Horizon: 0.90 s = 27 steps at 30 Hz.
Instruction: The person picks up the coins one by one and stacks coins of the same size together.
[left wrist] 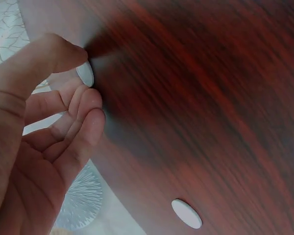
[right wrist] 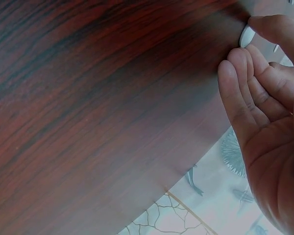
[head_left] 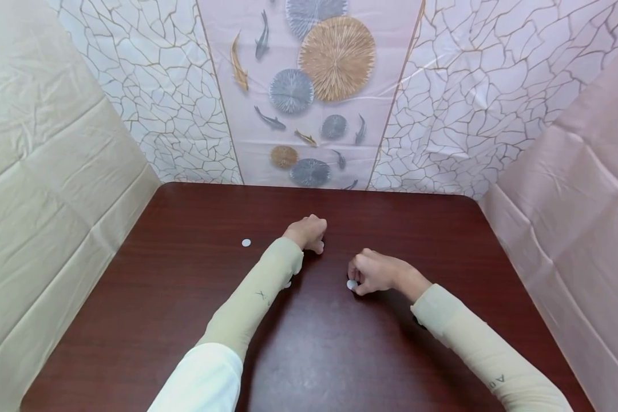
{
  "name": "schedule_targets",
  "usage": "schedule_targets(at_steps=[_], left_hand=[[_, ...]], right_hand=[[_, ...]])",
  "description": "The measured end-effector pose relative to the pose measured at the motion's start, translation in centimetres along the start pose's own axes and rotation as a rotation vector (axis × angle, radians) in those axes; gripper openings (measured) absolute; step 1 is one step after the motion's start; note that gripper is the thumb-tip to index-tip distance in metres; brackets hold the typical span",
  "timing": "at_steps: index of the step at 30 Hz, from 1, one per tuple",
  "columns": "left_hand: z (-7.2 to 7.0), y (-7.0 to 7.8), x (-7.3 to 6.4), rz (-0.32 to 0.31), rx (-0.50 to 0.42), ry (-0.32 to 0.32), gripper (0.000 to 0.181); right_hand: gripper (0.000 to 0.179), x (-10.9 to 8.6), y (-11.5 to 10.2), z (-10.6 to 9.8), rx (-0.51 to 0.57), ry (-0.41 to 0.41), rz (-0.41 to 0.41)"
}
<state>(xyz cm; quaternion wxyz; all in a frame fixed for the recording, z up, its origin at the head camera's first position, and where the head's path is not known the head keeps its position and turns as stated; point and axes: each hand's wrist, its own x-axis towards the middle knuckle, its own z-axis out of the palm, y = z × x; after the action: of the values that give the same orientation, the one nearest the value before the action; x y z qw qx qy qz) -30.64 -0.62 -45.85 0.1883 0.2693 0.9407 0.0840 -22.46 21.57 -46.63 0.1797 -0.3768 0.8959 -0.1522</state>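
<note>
Toward the back middle of the table, my left hand (head_left: 309, 230) pinches a small flat white disc (left wrist: 86, 74) between thumb and fingers, right at the wood. To its right and nearer to me, my right hand (head_left: 377, 272) has another white disc (head_left: 352, 284) between thumb and fingertips, low at the table surface. The right wrist view shows that disc (right wrist: 246, 35) edge-on, partly covered by the thumb. A third white disc (head_left: 246, 242) lies flat to the left of my left hand. Part of one more disc (head_left: 288, 284) peeks out beside my left forearm.
The dark reddish-brown table (head_left: 319, 355) has rounded back corners. A patterned cloth (head_left: 309, 126) with fish and round motifs hangs behind it. Pale draped cloth walls (head_left: 46, 171) stand along the left and right sides.
</note>
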Motion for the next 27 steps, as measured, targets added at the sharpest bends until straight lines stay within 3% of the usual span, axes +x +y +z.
schedule_targets(at_steps=[3, 6, 13, 20, 27], left_hand=[[0.2, 0.1, 0.1, 0.007, 0.018, -0.006, 0.018], [0.5, 0.1, 0.1, 0.018, 0.050, -0.003, 0.024], [1.0, -0.3, 0.6, 0.063, 0.120, 0.065, 0.025], [1.2, -0.8, 1.0, 0.106, 0.199, 0.075, 0.025], [1.1, -1.3, 0.8, 0.193, 0.140, 0.124, 0.018]], right_hand=[[0.013, -0.1, 0.0, 0.1, 0.009, -0.005, 0.002], [0.013, -0.1, 0.0, 0.2, 0.025, -0.012, -0.004], [0.012, -0.2, 0.0, 0.1, 0.019, 0.012, -0.011], [0.011, -0.2, -0.2, 0.0, 0.022, 0.001, -0.019], [0.011, -0.4, -0.3, 0.0, 0.007, 0.013, -0.014]])
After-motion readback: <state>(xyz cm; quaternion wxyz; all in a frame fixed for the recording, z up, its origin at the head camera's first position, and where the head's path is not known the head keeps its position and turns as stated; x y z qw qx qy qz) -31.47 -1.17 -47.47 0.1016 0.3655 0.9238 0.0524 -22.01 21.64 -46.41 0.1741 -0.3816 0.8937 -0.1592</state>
